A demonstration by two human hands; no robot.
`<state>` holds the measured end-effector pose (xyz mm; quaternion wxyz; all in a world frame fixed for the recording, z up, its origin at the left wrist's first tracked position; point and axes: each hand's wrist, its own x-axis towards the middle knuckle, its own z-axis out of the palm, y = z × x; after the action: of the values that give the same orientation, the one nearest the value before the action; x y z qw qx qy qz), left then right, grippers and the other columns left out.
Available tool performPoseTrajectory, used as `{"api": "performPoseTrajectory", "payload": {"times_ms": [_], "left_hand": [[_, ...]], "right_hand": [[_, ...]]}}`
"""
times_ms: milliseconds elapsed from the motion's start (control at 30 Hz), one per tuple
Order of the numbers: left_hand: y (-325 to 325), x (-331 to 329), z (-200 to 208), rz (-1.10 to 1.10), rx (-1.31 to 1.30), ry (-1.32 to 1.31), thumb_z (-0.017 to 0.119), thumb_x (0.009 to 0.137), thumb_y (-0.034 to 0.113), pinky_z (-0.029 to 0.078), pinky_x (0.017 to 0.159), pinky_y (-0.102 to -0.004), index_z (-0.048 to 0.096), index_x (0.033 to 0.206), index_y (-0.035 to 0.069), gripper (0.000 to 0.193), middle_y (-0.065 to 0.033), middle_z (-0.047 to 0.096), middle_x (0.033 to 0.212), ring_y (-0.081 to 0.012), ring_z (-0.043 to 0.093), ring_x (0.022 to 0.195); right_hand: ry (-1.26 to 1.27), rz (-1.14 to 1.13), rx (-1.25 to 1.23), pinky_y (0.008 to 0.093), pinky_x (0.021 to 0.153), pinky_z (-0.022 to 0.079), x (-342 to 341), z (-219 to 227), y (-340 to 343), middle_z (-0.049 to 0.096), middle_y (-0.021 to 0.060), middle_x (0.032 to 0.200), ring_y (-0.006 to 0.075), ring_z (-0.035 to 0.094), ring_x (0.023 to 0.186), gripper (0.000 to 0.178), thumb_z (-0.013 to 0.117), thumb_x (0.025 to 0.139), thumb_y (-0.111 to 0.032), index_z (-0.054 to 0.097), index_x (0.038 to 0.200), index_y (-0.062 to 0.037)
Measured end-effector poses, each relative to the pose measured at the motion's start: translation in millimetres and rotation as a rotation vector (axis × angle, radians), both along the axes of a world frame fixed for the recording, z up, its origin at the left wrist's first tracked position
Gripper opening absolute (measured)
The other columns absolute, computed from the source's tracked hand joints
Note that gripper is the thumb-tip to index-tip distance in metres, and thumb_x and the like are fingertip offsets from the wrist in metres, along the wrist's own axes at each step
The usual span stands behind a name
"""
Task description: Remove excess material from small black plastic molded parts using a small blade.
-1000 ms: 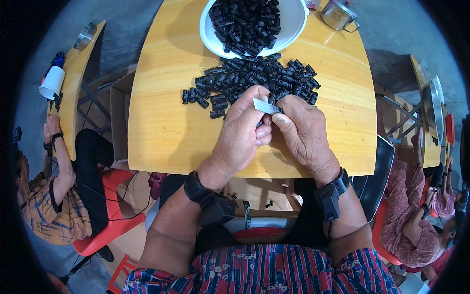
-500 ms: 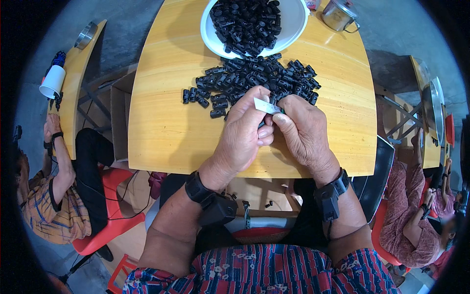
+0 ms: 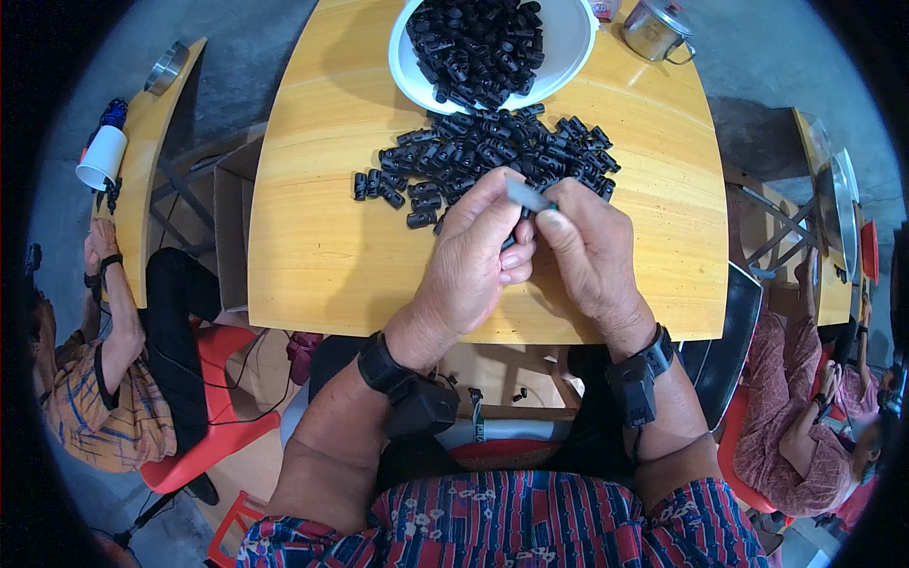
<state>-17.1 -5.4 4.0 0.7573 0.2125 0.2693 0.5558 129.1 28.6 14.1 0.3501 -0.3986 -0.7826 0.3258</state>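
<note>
My left hand is closed over the near part of the table, its fingers wrapped round a small black plastic piece that looks like a cord lock; most of it is hidden. Close against it, my right hand is closed on a small knife, its handle mostly covered. The short flat blade points left across my left thumb, a little blurred. Just beyond both hands lies a loose heap of black cord locks. Behind the heap, a white basin holds many more.
A lidded metal mug stands at the table's far right corner. On the left, a person sits at another table with a white cup on it. More people sit at the right. A cardboard box stands beside my table.
The blade has turned and shifted slightly right and up, showing a greyer face. My right hand has tilted a little with it; my left hand stays nearly in place.
</note>
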Motion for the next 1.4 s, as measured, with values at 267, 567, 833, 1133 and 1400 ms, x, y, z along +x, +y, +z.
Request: {"api": "performPoseTrajectory", "payload": {"times_ms": [267,567,833,1133,1400], "left_hand": [[1,4,2,0.01,-0.01,-0.04,0.041,0.099,0.025,0.028,0.048,-0.0155,0.044,0.101,0.014,0.012,0.0019,0.043,0.077,-0.0018,0.034,0.058],[2,4,-5,0.059,0.043,-0.017,0.039,0.1,0.028,0.034,0.056,-0.0166,0.047,0.101,0.011,0.019,0.0019,0.048,0.084,-0.0026,0.04,0.065],[4,7,2,0.149,0.006,0.022,0.041,0.1,0.031,0.028,0.047,-0.014,0.046,0.094,0.015,0.018,0.0045,0.044,0.076,0.0003,0.037,0.06],[3,9,4,0.164,0.049,0.1,0.041,0.1,0.028,0.029,0.046,-0.0158,0.045,0.092,0.013,0.017,0.0048,0.043,0.074,-0.0004,0.036,0.057],[4,9,4,0.135,0.22,0.573,0.052,0.095,0.02,0.036,0.051,-0.021,0.047,0.088,0.006,0.017,0.0016,0.044,0.069,-0.0041,0.04,0.06]], "right_hand": [[0.443,-0.057,-0.221,0.0243,0.067,0.043,6,-3,-4,0.058,0.0046,0.085,0.0117,0.052,0.075,0.018,0.055,0.09,-0.017,0.061,0.093,-0.0002],[0.132,-0.035,0.277,0.0284,0.056,0.047,-2,0,-6,0.06,0.0089,0.073,0.0194,0.058,0.062,0.04,0.072,0.072,-0.011,0.066,0.111,-0.0065],[0.067,-0.047,0.398,0.0297,0.048,0.04,-4,-2,-7,0.048,0.0054,0.061,0.0186,0.048,0.052,0.05,0.079,0.064,-0.02,0.066,0.111,-0.0079],[0.056,-0.086,0.359,0.0278,0.053,0.045,-4,1,-8,0.055,0.0067,0.068,0.0196,0.054,0.057,0.037,0.074,0.068,-0.008,0.067,0.104,-0.0044],[0.503,-0.164,-0.394,0.024,0.074,0.047,6,-2,-6,0.064,0.0041,0.088,0.0106,0.058,0.081,0.016,0.062,0.084,-0.008,0.065,0.097,0.0016]]}}
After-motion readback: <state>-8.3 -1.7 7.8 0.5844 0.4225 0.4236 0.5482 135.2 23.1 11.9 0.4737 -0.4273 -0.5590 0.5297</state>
